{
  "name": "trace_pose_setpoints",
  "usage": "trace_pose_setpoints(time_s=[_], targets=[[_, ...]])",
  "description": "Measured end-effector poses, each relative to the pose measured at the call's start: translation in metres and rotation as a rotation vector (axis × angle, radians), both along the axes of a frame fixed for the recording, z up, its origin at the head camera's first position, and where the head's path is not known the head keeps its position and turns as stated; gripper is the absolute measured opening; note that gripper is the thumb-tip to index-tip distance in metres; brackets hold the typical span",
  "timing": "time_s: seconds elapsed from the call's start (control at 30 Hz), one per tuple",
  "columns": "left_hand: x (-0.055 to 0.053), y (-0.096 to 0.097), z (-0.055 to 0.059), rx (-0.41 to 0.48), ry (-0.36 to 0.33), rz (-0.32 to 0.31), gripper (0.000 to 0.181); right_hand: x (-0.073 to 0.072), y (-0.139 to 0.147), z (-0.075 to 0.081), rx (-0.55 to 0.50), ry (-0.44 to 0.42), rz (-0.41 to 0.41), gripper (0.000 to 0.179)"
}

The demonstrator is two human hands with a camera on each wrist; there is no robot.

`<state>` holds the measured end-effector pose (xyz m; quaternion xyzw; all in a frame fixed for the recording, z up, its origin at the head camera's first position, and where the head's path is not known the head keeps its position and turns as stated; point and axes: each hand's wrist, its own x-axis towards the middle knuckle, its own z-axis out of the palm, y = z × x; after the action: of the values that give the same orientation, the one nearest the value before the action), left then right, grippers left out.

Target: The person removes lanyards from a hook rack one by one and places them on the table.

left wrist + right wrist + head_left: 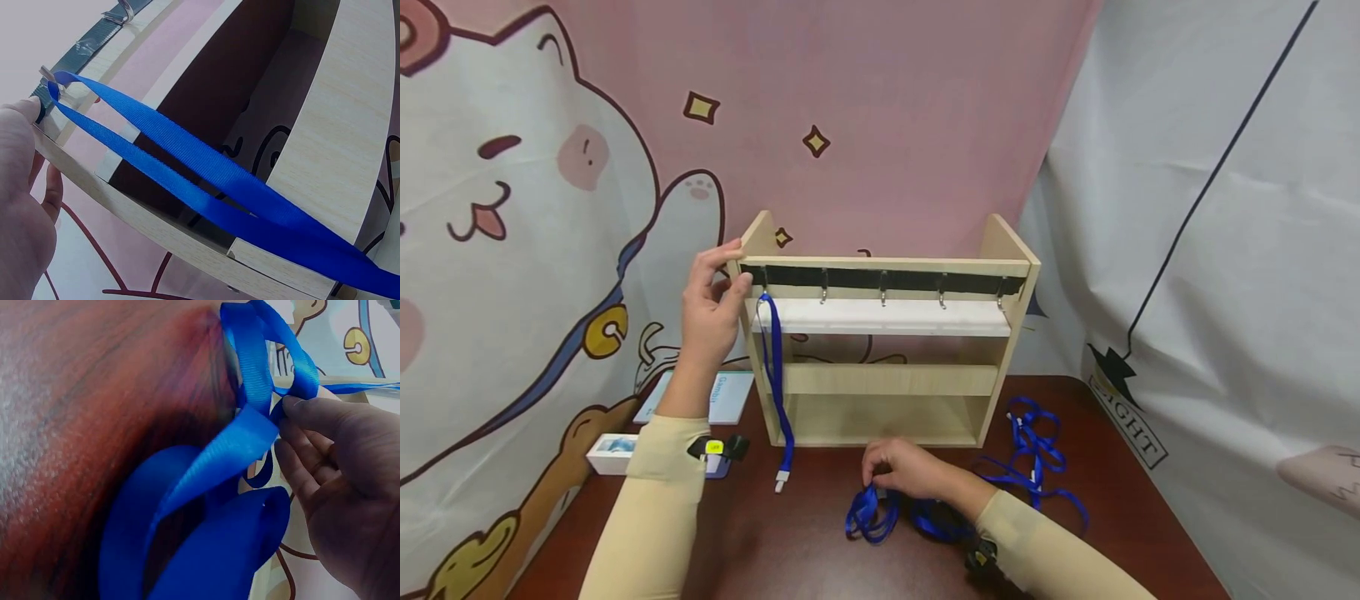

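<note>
A wooden shelf unit (891, 380) stands on the table with a row of metal hooks along a black strip (853, 278). At its upper left corner my left hand (711, 312) grips the side panel, thumb in front and fingers behind. From the leftmost hook a blue lanyard (778, 367) hangs down, its white clip end (782, 481) low in front of the unit. My right hand (913, 469) pinches another blue lanyard (871, 518), gathered in loops near the tabletop. In the right wrist view, thumb and fingertips meet on the blue strap (253, 362).
More blue lanyards lie on the dark red table (775, 554): a bundle (936, 525) beneath my right wrist and a loose tangle (1036, 454) at the right. Behind my left forearm are a light blue booklet (732, 398) and a white box (610, 454). Printed cloth walls stand close behind.
</note>
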<state>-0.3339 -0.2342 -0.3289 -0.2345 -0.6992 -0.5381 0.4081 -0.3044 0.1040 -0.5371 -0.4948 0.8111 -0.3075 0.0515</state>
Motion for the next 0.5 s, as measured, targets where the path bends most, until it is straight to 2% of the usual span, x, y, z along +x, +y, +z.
trace_pose_setpoints(time_s=[0.23, 0.5], targets=[[0.0002, 0.0001, 0.0000, 0.002, -0.013, 0.010, 0.033, 0.0002, -0.0010, -0.0004, 0.052, -0.052, -0.010, 0.020], [0.0004, 0.0001, -0.0001, -0.003, -0.013, 0.000, 0.033, 0.0035, 0.0002, 0.0038, 0.011, -0.105, -0.039, 0.017]])
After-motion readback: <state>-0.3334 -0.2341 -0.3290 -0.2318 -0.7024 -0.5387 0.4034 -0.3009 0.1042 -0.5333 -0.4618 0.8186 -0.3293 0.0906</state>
